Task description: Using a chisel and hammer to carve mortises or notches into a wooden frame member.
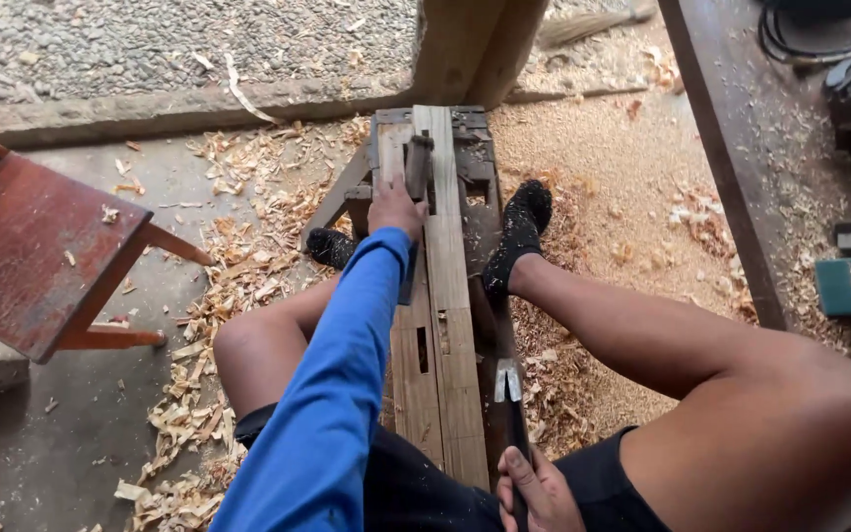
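While the person straddles the plank (445,296) lying on the bench between their knees, the left hand (395,208) wraps its fingers round a chisel (418,166) standing on the plank's far end. The right hand (536,490) closes on a hammer (507,386) held low beside the plank's near end, amid shavings (238,266).

Rough bare wood bench (445,325), curly wood shavings (238,266), red-painted stool (32,246).
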